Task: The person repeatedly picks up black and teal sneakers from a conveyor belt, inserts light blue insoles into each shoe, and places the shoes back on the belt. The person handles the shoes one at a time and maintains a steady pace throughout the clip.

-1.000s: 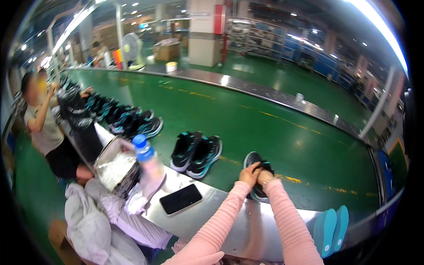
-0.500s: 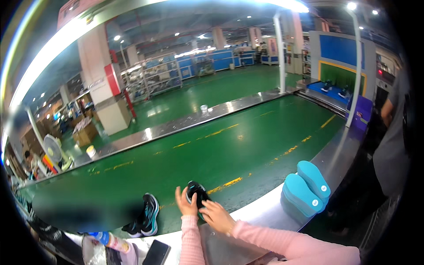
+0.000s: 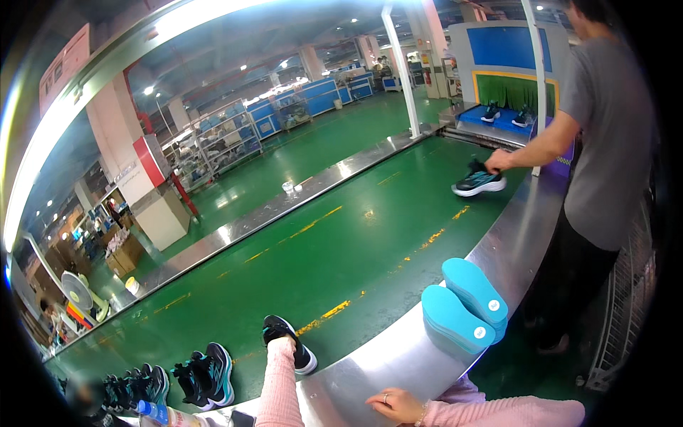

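Note:
My left hand [image 3: 280, 343] reaches into the opening of a black sneaker [image 3: 304, 359] with a white sole, on the green conveyor belt [image 3: 341, 277] near the metal edge. Its fingers are hidden inside the shoe. My right hand [image 3: 398, 407] rests low by the metal table edge, fingers loosely stretched and nothing visible in them; a ring and a bracelet show on it. To the left of my left hand stands a pair of black and teal sneakers [image 3: 213, 373]. Two stacks of teal insoles [image 3: 455, 320] lie on the metal ledge to the right.
At the right, a co-worker in a grey shirt [image 3: 605, 142] holds another black sneaker [image 3: 478, 181] by its top over the belt. Several more shoes [image 3: 139, 388] line the belt at far left. A bottle [image 3: 171, 414] with a blue cap stands at the lower left, beside a partly visible phone [image 3: 244, 418].
My right hand has left the sneaker and dropped to the table edge. My left hand has gone into the shoe. The view has shifted; the co-worker's arm now reaches over the belt with a sneaker.

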Demonstrator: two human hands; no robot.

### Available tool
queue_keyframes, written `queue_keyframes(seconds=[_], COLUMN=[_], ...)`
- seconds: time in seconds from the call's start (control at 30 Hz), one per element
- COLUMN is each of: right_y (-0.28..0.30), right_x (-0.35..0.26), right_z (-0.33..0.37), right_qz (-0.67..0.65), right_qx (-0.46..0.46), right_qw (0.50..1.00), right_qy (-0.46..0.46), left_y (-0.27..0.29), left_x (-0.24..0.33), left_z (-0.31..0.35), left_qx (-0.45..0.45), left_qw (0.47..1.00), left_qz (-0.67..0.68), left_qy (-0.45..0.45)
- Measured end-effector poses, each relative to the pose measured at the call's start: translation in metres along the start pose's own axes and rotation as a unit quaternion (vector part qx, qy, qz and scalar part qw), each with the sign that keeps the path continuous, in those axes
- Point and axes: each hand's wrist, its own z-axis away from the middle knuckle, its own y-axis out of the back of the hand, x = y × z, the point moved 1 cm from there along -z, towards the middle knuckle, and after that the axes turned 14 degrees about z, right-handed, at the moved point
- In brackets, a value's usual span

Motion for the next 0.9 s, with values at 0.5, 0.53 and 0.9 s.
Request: queue_keyframes(seconds=[0.5,0.53,0.9], right_y=[0.182,0.218,0.348], right_x=[-0.013,-0.015,0.13], right_z=[-0.03,-0.031,-0.193], right_qz=[0.074,0.094,0.342], right_qx=[0.087,0.096,0.376], right_qw=[0.955,0.965,0.851], right_qy=[0.272,0.225,0.132], left_y=[0.068,0.072,0.084], left_x=[0.015,0.026,0.034], left_z=[0.052,0.054,0.087], left_qx=[-0.202,-0.198,-0.026], left_qw=[0.953,0.953,0.98], left_qz=[-0.182,-0.172,-0.086], left_qy=[-0.13,-0.149,-0.179])
